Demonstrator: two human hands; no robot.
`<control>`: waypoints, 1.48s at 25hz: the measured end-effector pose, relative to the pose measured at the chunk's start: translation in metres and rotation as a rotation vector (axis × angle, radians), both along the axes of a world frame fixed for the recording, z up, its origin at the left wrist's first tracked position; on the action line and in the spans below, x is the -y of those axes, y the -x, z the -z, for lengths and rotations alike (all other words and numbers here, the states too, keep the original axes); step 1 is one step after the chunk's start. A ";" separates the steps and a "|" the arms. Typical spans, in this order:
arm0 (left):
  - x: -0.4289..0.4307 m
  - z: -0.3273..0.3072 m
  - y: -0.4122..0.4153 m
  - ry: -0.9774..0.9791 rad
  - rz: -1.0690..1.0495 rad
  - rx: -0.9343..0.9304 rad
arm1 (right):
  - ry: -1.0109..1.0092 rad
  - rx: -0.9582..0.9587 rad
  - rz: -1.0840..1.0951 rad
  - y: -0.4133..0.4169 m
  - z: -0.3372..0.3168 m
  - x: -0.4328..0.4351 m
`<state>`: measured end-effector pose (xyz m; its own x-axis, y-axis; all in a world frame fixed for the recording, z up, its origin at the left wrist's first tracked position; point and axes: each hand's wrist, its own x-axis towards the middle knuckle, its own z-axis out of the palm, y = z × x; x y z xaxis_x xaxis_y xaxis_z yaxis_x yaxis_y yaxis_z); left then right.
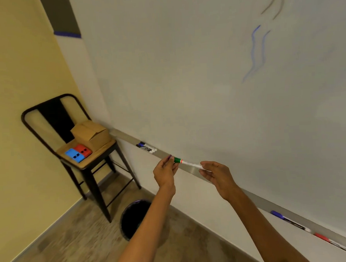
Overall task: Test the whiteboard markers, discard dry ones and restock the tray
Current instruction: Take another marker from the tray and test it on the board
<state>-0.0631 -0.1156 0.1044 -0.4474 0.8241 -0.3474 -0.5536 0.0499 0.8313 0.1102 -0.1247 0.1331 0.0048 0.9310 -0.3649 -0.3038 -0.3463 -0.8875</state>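
Green marker (186,162) is what I'm holding just above the tray (192,171): left hand (165,172) pinched on the cap end, right hand (216,175) clamped on the barrel's tail. If I yank too hard the cap could fly off toward the bin (133,219) below. Two markers (147,147) sit further left, blue marker (289,221) and red marker (334,243) right. Chair (68,140) with box (91,135) nearby, nothing blocking the whiteboard (205,79).

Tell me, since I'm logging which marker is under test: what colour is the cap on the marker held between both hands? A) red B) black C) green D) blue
C: the marker spanning the left hand and right hand has a green cap.
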 end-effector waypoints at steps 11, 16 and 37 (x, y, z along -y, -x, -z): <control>-0.019 0.121 0.204 0.436 0.004 -0.041 | 0.334 0.203 -0.172 0.201 0.131 -0.055; -0.029 0.147 0.266 0.528 -0.025 -0.022 | 0.370 0.286 -0.281 0.261 0.167 -0.079; -0.084 0.143 0.105 0.382 0.536 -0.361 | 0.139 0.458 -0.111 0.116 0.138 -0.073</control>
